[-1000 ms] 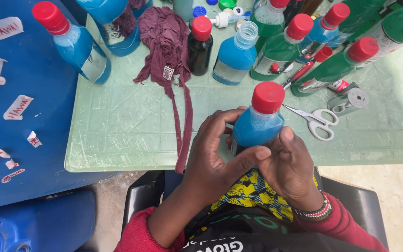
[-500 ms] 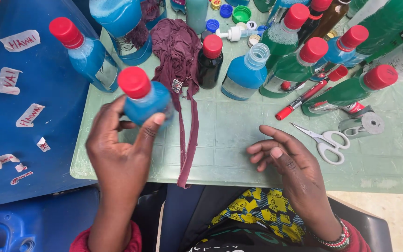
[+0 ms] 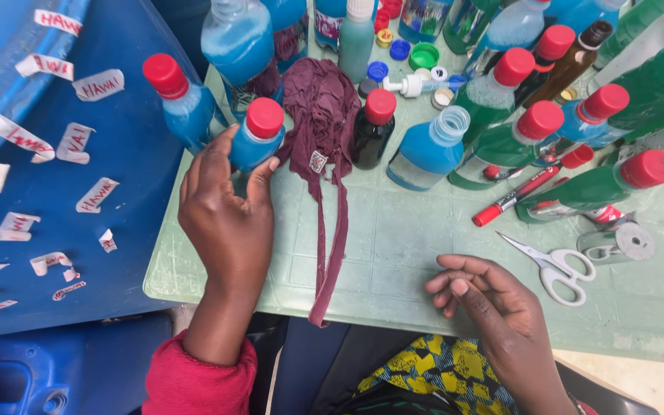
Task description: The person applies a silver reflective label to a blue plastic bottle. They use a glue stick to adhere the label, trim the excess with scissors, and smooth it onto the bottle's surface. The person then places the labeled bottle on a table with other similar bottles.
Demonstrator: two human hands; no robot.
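My left hand (image 3: 220, 207) grips a small bottle of blue liquid with a red cap (image 3: 256, 137), set down upright at the left end of the pale green table (image 3: 424, 246), beside another red-capped blue bottle (image 3: 178, 98). A maroon cloth (image 3: 322, 123) lies just right of it, its strap trailing to the table's near edge. My right hand (image 3: 493, 296) rests near the front edge, fingers loosely curled, holding nothing. White-handled scissors (image 3: 558, 269) lie a little to its right.
Several red-capped bottles of blue and green liquid crowd the table's back, with a dark bottle (image 3: 372, 127), an uncapped blue bottle (image 3: 432, 146), loose caps (image 3: 401, 54), a red marker (image 3: 520, 196) and a tape roll (image 3: 624, 242). A blue surface (image 3: 117, 246) with paper labels lies left.
My left hand carried the blue bottle from in front of me up and left, setting it among the bottles. My right hand let go and dropped back to the table's front edge.
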